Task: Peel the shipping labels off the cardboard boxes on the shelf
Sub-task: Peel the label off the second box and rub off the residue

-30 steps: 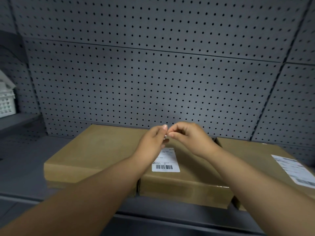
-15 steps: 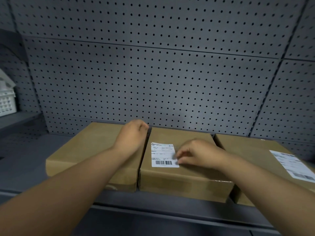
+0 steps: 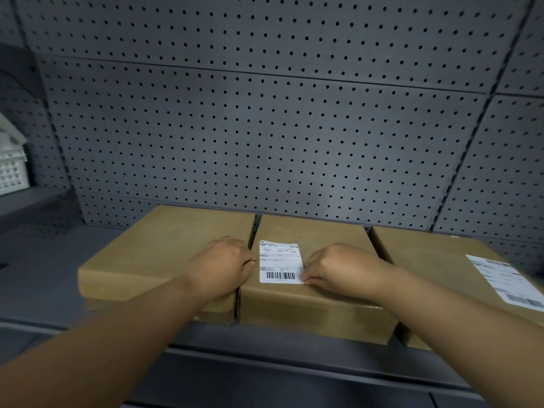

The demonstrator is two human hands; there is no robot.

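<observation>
Three flat cardboard boxes lie side by side on the grey shelf (image 3: 44,278). The left box (image 3: 159,254) shows no label. The middle box (image 3: 326,240) carries a white shipping label (image 3: 279,260) with a barcode; the label's top left corner looks slightly lifted. My left hand (image 3: 222,267) is curled over the gap between the left and middle boxes, fingers against the middle box's left edge. My right hand (image 3: 338,267) rests on the middle box, fingertips pinched at the label's lower right corner. The right box (image 3: 426,260) has its own white label (image 3: 506,279).
A grey pegboard wall (image 3: 265,136) stands right behind the boxes. A white slotted basket (image 3: 11,169) sits on a higher ledge at the far left. The shelf's front lip (image 3: 279,366) runs below the boxes and my forearms.
My hands parted from a pinch above the middle box and came down. The left hand slid toward me along the gap to the box's left edge; the right stays at the label's lower right corner.
</observation>
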